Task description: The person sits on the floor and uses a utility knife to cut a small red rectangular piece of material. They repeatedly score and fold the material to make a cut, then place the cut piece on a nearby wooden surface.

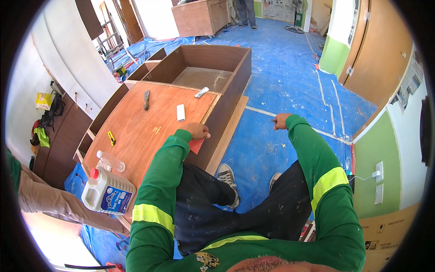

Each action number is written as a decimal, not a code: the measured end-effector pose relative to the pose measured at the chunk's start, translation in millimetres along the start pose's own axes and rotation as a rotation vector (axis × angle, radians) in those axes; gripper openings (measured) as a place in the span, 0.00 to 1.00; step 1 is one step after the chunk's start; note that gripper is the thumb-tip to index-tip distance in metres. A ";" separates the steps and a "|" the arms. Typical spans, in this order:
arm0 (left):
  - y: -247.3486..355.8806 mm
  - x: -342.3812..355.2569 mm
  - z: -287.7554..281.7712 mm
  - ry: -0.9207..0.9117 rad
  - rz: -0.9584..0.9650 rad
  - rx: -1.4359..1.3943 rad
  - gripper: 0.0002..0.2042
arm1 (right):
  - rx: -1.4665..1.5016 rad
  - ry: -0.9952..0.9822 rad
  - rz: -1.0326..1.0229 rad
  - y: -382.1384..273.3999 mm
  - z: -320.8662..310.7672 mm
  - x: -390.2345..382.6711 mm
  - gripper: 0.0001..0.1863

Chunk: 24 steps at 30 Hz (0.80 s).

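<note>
My left hand (pixel 197 131) is closed at the edge of the brown wooden cabinet (pixel 231 100), which lies on its side. Below its fingers hangs a reddish sheet of sandpaper (pixel 195 145), against the cabinet's dark side. Out over the blue floor sheet, my right hand (pixel 282 121) is closed with fingertips pinched; a small dark bit shows at them, too small to name. On the reddish wood panel (pixel 136 122) lie a white block (pixel 181 113), a crumpled silvery piece (pixel 201 92), a dark worn tool handle (pixel 146 100) and a yellow utility knife (pixel 111 138).
A jug with a red cap (pixel 108 190) and a see-through plastic bottle (pixel 111 161) occupy the panel's near left end. Someone's trousered leg (pixel 59 199) is beside it. Blue plastic sheeting (pixel 281 68) covers the floor. A wooden door (pixel 378 50) stands at right.
</note>
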State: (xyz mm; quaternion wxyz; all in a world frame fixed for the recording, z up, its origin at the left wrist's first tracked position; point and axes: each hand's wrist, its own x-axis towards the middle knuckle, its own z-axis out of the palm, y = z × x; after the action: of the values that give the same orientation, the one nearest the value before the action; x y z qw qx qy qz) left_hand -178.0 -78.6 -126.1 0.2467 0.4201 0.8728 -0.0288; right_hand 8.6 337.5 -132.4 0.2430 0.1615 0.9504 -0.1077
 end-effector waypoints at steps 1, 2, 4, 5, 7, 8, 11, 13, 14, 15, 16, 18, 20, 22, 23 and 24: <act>-1.5 0.3 1.0 0.005 0.005 -0.006 0.23 | 0.007 -0.001 0.000 -0.2 0.1 0.2 0.24; -3.0 0.6 2.0 0.010 0.010 -0.013 0.22 | 0.004 -0.002 -0.003 -0.6 -0.1 0.7 0.24; -5.9 2.0 3.0 0.025 0.025 0.001 0.22 | -0.001 -0.006 -0.010 -0.1 -0.3 2.1 0.24; -7.2 2.9 3.2 0.033 0.032 0.008 0.21 | -0.012 -0.003 -0.026 0.8 -0.2 2.8 0.24; -7.5 2.7 4.2 0.118 0.087 -0.051 0.20 | -0.033 -0.002 -0.060 -0.4 0.8 2.5 0.24; -6.7 1.8 4.5 0.158 0.112 -0.082 0.19 | -0.034 -0.008 -0.055 -1.6 0.7 1.4 0.24; -0.7 2.6 -2.2 0.308 0.199 -0.386 0.16 | -0.029 -0.027 -0.043 -2.2 -1.7 0.9 0.24; 3.3 7.6 -7.5 0.400 0.191 -0.610 0.15 | -0.017 -0.044 -0.038 -0.7 -3.6 3.2 0.24; 2.8 7.5 -9.5 0.438 0.171 -0.740 0.16 | -0.021 -0.045 -0.046 -4.2 -4.0 3.6 0.24; 2.6 6.7 -10.5 0.477 0.150 -0.870 0.17 | -0.025 -0.047 -0.055 -6.4 -5.2 3.1 0.24; 6.9 5.7 -12.7 0.500 0.148 -0.939 0.17 | -0.028 -0.049 -0.057 -6.1 -5.3 1.2 0.24; 20.0 1.6 -23.3 0.548 0.153 -1.073 0.18 | -0.031 -0.053 -0.025 -1.0 -5.2 -1.2 0.24; 20.6 -3.3 -24.9 0.557 0.193 -1.145 0.16 | -0.011 -0.043 -0.002 -4.7 -5.4 -2.4 0.23; 21.4 -6.4 -26.3 0.566 0.216 -1.208 0.15 | 0.034 -0.019 0.030 -6.2 -4.8 -2.6 0.22; 21.7 -7.1 -27.3 0.571 0.218 -1.235 0.15 | 0.032 -0.007 0.012 -6.5 -3.9 -1.8 0.21; 21.5 -8.1 -28.4 0.576 0.220 -1.262 0.14 | 0.031 0.004 -0.007 -6.4 -3.0 -1.1 0.21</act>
State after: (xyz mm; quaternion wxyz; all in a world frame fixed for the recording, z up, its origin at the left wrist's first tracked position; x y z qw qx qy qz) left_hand -169.2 -63.2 -94.2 0.2036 0.2736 0.7060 0.6207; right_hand 5.9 332.1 -128.5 0.2381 0.1623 0.9497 -0.1227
